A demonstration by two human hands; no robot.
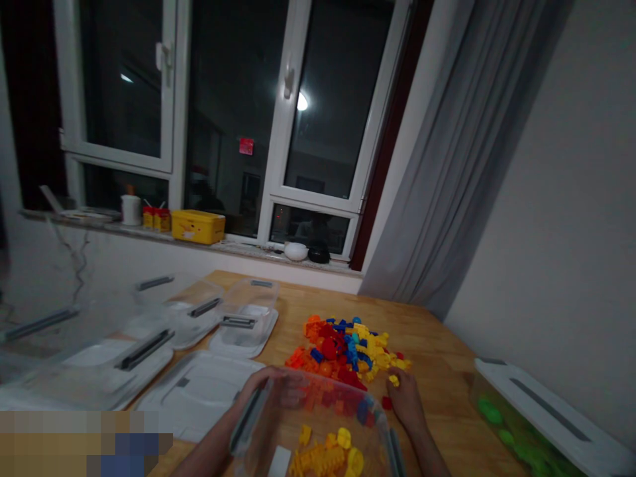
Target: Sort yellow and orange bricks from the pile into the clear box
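Right hand: the right hand (406, 397) has its fingertips drawn together and appears to pinch a small yellow plastic piece (394, 381) at the near right edge of the heap
Left hand: the left hand (271, 384) lies at the far left corner of a clear rectangular plastic bin with grey latches (271, 430), its fingers seen through the wall; whether they clasp it or only lean on it, I cannot tell
Yellow piece: likely light, stiff and hard to break, perhaps a little slick; best taken between thumb and forefinger by its sides
Bin: stands open on the wooden table (427, 344), in front of the person; probably light, with thin walls that flex slightly, so the rim or a corner seems the firmer hold, away from the latches
Bin contents: loose yellow plastic pieces (322, 457) on the floor of the bin, likely to slide if it tips
Heap: a mixed mound of red, orange, blue and yellow plastic pieces (330, 348) just beyond the bin; loosely piled, so one picked from the edge should disturb the rest least
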